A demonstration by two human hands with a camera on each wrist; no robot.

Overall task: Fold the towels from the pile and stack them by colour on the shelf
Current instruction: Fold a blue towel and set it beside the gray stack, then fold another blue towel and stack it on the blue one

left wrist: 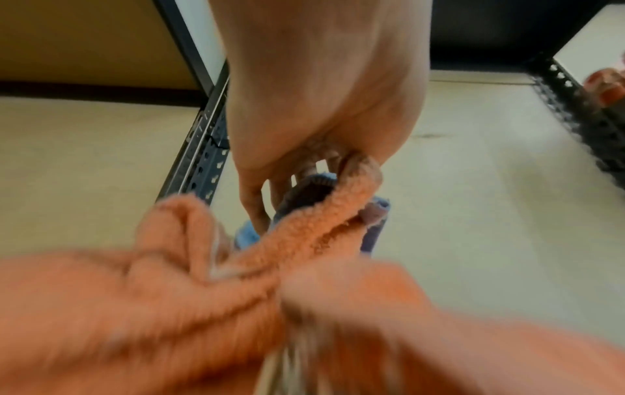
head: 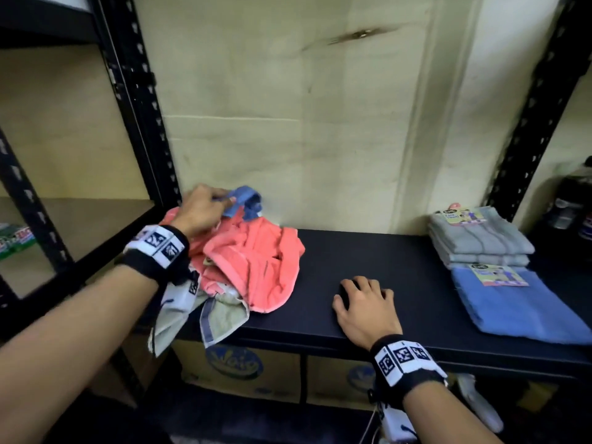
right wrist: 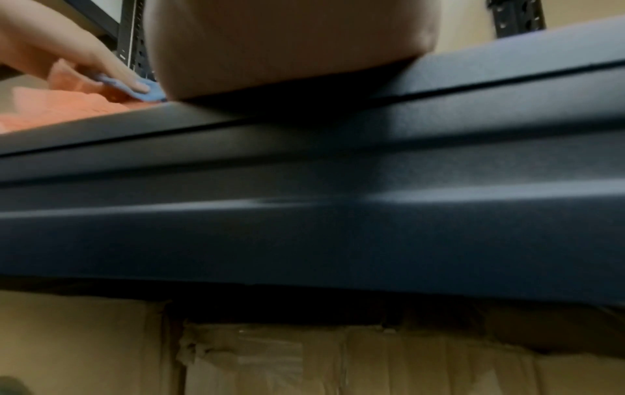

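Observation:
A loose pile of towels sits at the left of the black shelf (head: 378, 251): coral towels (head: 253, 257) on top, a pale green-grey towel (head: 221, 322) hanging over the front edge. My left hand (head: 205, 209) reaches over the pile and pinches a blue towel (head: 243, 201) at its back; in the left wrist view the fingers (left wrist: 260, 203) curl round the blue towel (left wrist: 304, 192) behind a coral fold (left wrist: 324, 213). My right hand (head: 362, 302) rests flat on the bare shelf, fingers spread, holding nothing. At the right lie folded grey towels (head: 477, 238) and a folded blue towel (head: 519, 302).
Black perforated uprights (head: 141, 100) frame the shelf on both sides, with a pale wall behind. Cardboard boxes (head: 243, 366) stand under the shelf. A dark bottle (head: 573, 203) stands at the far right, and green packets (head: 12, 241) lie on the neighbouring left shelf.

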